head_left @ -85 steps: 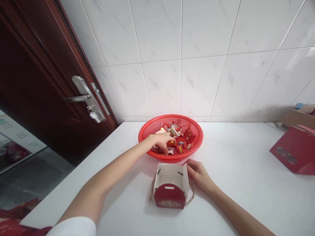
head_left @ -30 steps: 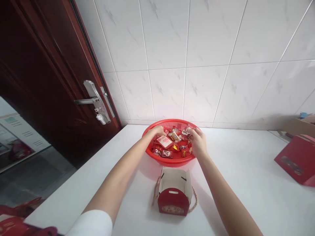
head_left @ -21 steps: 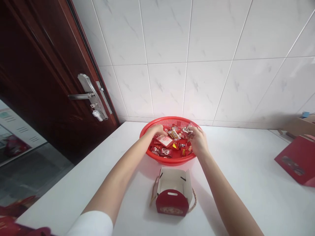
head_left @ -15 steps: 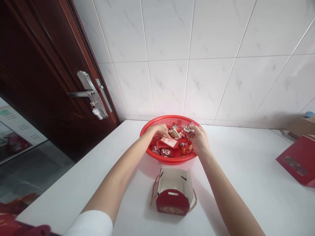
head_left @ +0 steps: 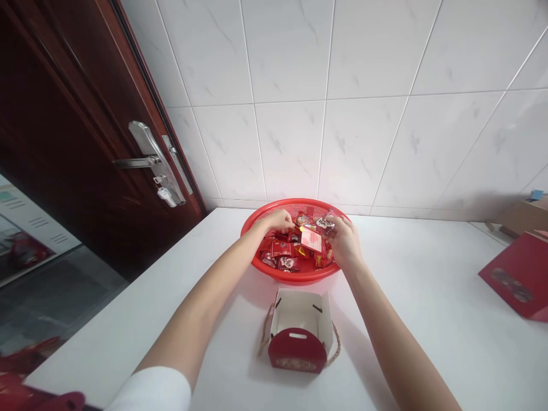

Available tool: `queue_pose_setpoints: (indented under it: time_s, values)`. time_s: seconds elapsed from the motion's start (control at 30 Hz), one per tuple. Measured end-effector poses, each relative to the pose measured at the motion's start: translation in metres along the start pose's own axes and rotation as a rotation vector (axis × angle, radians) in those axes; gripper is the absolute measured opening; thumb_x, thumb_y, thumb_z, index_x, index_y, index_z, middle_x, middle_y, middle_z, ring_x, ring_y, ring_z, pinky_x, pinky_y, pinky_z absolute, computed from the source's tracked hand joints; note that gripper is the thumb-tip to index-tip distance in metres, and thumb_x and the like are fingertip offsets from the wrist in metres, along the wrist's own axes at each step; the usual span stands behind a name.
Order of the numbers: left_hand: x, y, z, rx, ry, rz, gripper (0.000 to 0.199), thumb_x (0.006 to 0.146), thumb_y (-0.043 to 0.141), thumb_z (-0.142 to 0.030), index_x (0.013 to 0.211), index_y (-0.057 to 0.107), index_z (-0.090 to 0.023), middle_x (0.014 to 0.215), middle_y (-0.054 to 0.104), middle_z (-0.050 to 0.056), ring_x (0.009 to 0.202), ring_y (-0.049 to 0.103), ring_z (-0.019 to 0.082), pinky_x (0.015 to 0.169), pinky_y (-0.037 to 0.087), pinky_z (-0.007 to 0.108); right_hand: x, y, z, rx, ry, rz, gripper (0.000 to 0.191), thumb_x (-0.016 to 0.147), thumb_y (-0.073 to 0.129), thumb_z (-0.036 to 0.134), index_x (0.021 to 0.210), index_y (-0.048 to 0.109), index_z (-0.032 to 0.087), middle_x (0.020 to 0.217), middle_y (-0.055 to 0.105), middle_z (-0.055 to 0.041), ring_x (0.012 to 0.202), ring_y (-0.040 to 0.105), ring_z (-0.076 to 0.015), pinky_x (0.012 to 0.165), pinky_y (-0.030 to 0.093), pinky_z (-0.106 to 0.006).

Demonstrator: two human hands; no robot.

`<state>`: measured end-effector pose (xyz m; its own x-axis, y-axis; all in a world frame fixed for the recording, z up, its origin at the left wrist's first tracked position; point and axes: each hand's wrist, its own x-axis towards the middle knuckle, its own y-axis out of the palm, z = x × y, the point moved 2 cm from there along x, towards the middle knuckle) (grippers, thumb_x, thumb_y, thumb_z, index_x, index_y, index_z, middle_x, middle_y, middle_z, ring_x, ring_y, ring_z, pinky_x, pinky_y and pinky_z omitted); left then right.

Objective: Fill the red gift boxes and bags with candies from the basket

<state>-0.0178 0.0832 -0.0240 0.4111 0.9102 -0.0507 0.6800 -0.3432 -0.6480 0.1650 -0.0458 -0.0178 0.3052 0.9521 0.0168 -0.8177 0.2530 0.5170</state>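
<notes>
A round red plastic basket [head_left: 295, 278] holds several wrapped candies, among them a pink-and-white packet [head_left: 311, 240] lying on top. My left hand [head_left: 280, 221] is inside the basket at its left, fingers curled down among the candies; what they grip, if anything, is hidden. At the right rim my right hand [head_left: 345, 237] pinches a dark red candy packet [head_left: 324, 223] with white lettering. In front of the basket stands an open red gift box [head_left: 298, 349] with a pale inside and rope handles; neither hand touches it.
All this stands on a white table [head_left: 222, 354] against a tiled wall [head_left: 291, 148]. To the right lie a closed red box [head_left: 520, 279] and a brown cardboard box [head_left: 528, 214]. A dark wooden door [head_left: 81, 114] with a metal handle is at the left.
The pink-and-white packet has shifted right, away from my left hand, which has drawn up and left a little. My right hand keeps its packet at the rim.
</notes>
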Motion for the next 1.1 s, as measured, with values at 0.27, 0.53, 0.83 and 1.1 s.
queue_pose_setpoints:
  time_s: [0.27,0.53,0.83,1.1]
  values:
    - [0.021,-0.01,0.032,0.216,-0.192,-0.092,0.046,0.057,0.078,-0.018,0.039,0.037,-0.023,0.037,0.035,-0.002,0.055,0.05,0.02,0.054,0.032,0.029,0.002,-0.002,-0.003,-0.004,-0.013,0.012,0.02,0.063,0.076,0.032,0.069,0.06,0.022,0.074,0.073,-0.0029,0.08,0.073,-0.0233,0.061,0.054,-0.029]
    - [0.028,-0.009,0.04,0.158,-0.191,-0.051,0.043,0.055,0.084,-0.026,0.043,0.042,-0.023,0.037,0.036,-0.005,0.045,0.041,0.014,0.048,0.029,0.028,0.002,-0.001,-0.003,-0.025,-0.013,0.019,0.022,0.062,0.076,0.034,0.069,0.06,0.021,0.075,0.073,-0.003,0.078,0.072,-0.0226,0.063,0.055,-0.03]
    - [0.013,-0.017,0.022,-0.032,-0.081,-0.049,0.043,0.044,0.085,-0.013,0.044,0.042,-0.019,0.041,0.038,-0.01,0.044,0.033,0.006,0.046,0.023,0.024,-0.001,0.002,0.002,-0.017,0.007,0.013,0.018,0.058,0.077,0.03,0.067,0.066,0.021,0.069,0.069,0.0004,0.067,0.064,-0.0176,0.055,0.048,-0.027]
    - [0.004,-0.021,-0.001,-0.364,-0.012,-0.096,0.042,0.047,0.093,-0.017,0.068,0.057,-0.017,0.066,0.066,-0.002,0.065,0.064,0.014,0.067,0.051,0.03,-0.004,0.005,0.004,0.006,0.014,0.024,0.016,0.058,0.078,0.028,0.065,0.066,0.02,0.069,0.07,0.0,0.071,0.068,-0.0184,0.06,0.052,-0.027]
